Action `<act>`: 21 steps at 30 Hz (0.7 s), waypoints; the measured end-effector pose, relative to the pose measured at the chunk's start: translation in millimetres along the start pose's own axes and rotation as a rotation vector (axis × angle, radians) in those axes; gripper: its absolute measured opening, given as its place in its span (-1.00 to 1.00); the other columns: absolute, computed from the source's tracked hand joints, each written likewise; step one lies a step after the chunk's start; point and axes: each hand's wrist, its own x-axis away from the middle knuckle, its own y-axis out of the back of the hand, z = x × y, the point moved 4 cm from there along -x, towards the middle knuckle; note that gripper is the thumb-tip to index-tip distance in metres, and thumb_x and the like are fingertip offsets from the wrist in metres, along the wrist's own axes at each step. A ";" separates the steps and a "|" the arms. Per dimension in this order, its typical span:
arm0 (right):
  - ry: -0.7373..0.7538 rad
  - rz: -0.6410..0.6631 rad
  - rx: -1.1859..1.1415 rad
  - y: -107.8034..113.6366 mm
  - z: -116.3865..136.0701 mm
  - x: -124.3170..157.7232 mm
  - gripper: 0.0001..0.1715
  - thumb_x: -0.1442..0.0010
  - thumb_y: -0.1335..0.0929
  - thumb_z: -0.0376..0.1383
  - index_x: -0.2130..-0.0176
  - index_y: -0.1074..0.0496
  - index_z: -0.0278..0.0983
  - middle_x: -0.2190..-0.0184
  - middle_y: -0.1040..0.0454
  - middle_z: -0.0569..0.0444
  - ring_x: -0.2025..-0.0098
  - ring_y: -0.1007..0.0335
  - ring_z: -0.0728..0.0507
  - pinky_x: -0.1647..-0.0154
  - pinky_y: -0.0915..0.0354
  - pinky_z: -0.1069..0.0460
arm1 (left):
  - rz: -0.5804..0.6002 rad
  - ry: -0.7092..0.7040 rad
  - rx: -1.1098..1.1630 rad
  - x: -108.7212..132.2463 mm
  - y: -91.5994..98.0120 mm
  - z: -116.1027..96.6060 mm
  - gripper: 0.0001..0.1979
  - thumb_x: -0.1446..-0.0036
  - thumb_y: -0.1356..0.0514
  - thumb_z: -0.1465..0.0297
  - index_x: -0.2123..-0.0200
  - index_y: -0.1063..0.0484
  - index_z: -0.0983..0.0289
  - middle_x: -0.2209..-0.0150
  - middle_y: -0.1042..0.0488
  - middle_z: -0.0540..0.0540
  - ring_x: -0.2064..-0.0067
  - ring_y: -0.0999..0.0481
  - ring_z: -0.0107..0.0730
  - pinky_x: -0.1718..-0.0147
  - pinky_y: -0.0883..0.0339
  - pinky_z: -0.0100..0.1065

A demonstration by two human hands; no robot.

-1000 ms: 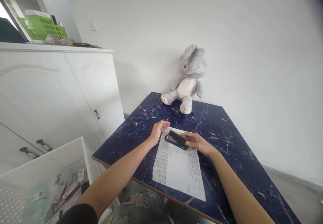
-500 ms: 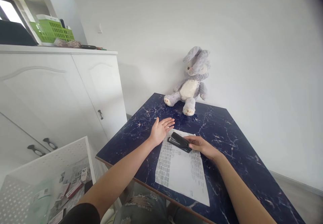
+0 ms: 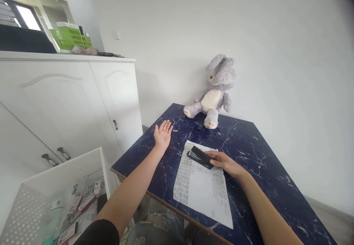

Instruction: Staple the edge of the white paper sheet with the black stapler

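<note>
Fingers and thumb of my right hand (image 3: 225, 163) grip the rear end of a black stapler (image 3: 201, 157). The stapler is over the upper part of a printed sheet of paper (image 3: 203, 193), its front end pointing left. My left hand (image 3: 163, 134) is palm up with fingers stretched out and nothing in it, left of the paper. Beside its fingertips a small pale strip, perhaps staples (image 3: 175, 130), lies on the dark blue marbled table (image 3: 243, 142).
A grey plush rabbit (image 3: 212, 99) sits at the table's back edge against the wall. To the left stand a white cabinet (image 3: 116, 90) with a green basket (image 3: 69, 37) on top, and a white perforated bin (image 3: 30, 208) holding a bottle and small boxes.
My left hand has moved left, away from the stapler, and turned palm up, uncovering the small pale strip. My right hand keeps the stapler in about the same place on the paper.
</note>
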 end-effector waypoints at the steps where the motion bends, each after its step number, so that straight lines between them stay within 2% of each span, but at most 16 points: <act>1: 0.000 0.005 -0.005 0.2 -0.7 -0.1 -0.39 -0.19 -0.47 -0.09 -0.19 -0.45 -0.17 -0.17 -0.47 -0.08 -0.19 -0.39 -0.37 -0.25 -0.23 -0.29 | -0.019 -0.022 0.015 -2.7 2.2 -4.7 -0.52 -0.38 0.04 0.13 -0.04 -0.50 0.33 -0.22 -0.39 0.31 -0.28 -0.35 -0.12 -0.23 -0.28 -0.08; 6: -0.007 0.004 -0.004 2.1 -4.1 -0.8 -0.38 -0.20 -0.47 -0.09 -0.20 -0.43 -0.17 -0.17 -0.47 -0.09 -0.18 -0.40 -0.35 -0.26 -0.21 -0.29 | 0.009 0.007 0.026 -2.7 2.1 -4.8 -0.51 -0.37 0.02 0.12 -0.05 -0.49 0.33 -0.23 -0.38 0.32 -0.29 -0.35 -0.10 -0.22 -0.30 -0.05; 14: -0.011 -0.003 0.043 -2.4 6.3 1.4 -0.37 -0.22 -0.44 -0.04 -0.22 -0.42 -0.17 -0.18 -0.46 -0.10 -0.19 -0.38 -0.36 -0.29 -0.18 -0.30 | 0.133 0.079 0.029 8.4 -17.9 -2.0 -0.46 -0.36 0.04 0.05 -0.06 -0.50 0.31 -0.24 -0.38 0.29 -0.31 -0.32 -0.05 -0.24 -0.27 -0.02; 18: -0.003 -0.023 0.166 -6.6 12.4 1.7 -0.30 -0.17 -0.45 0.01 -0.21 -0.43 -0.20 -0.19 -0.44 -0.14 -0.18 -0.39 -0.40 -0.23 -0.26 -0.27 | 0.139 0.094 0.016 14.5 -22.6 2.1 -0.44 -0.35 0.06 0.02 -0.02 -0.52 0.31 -0.22 -0.40 0.29 -0.28 -0.35 -0.05 -0.24 -0.24 -0.02; 21: 0.019 -0.059 0.352 -3.3 2.2 -2.6 -0.23 -0.05 -0.51 0.02 -0.17 -0.46 -0.21 -0.14 -0.49 -0.14 -0.14 -0.41 -0.45 -0.20 -0.31 -0.26 | 0.156 0.148 -0.060 25.6 -22.3 14.5 -0.42 -0.33 0.03 0.00 0.04 -0.54 0.35 -0.16 -0.44 0.36 -0.22 -0.41 -0.01 -0.22 -0.24 -0.02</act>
